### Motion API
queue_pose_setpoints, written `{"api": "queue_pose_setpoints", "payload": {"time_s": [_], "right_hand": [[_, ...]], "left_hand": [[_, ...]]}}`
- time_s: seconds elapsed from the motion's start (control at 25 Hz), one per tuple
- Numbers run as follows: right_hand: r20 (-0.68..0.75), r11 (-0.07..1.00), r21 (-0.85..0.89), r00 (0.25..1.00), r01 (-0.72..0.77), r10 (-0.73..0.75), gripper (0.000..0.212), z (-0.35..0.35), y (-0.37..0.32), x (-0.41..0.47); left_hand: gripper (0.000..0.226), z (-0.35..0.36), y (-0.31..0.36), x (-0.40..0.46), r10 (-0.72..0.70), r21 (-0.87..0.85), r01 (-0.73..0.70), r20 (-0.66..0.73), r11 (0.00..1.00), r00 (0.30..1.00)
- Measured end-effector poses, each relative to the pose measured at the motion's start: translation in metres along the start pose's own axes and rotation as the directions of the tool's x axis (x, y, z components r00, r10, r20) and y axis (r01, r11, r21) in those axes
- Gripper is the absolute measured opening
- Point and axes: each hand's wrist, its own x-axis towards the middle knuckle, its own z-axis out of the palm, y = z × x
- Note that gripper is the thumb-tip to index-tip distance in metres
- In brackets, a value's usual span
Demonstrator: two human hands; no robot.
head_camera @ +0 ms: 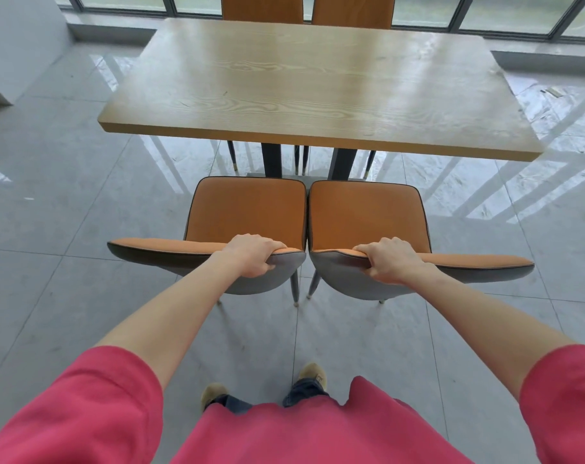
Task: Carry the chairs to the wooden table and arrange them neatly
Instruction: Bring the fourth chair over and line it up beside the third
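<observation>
Left hand clamped on left chair backrest, right hand gripping right chair, seats touching before the wooden table.

Pale wood with wavy grain is shown on the table. Orange seats with dark piping and grey backs are seen on both near chairs; glossy grey tiles cover the floor; sleeves are pinkish red.

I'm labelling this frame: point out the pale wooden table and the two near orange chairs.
Pale wooden table [318, 88], head view, bare tabletop.
Left orange chair [247, 209], head view, seat cushion.
Right orange chair [368, 212], head view, seat cushion.
</observation>
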Motion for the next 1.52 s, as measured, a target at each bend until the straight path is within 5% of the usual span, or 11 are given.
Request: {"api": "queue_pose_setpoints", "payload": {"time_s": [1.0,1.32,1.52], "right_hand": [[-0.002,0.999,0.015,0.999,-0.048,0.048,0.036,-0.002,-0.003,-0.002],[0.026,0.999,0.033,0.999,-0.042,0.041,0.023,-0.004,-0.013,-0.001],[0.027,0.999,0.032,0.999,-0.021,0.020,0.021,-0.006,-0.017,-0.002]], "left_hand": [[0.044,-0.002,0.000,0.001,-0.042,0.022,0.042,0.031,0.999,0.999],[0.046,-0.002,-0.008,0.000,-0.015,-0.005,0.016,0.069,1.000,0.997],[0.043,0.002,-0.008,-0.005,-0.018,0.048,0.020,-0.045,0.999,0.999]]}}
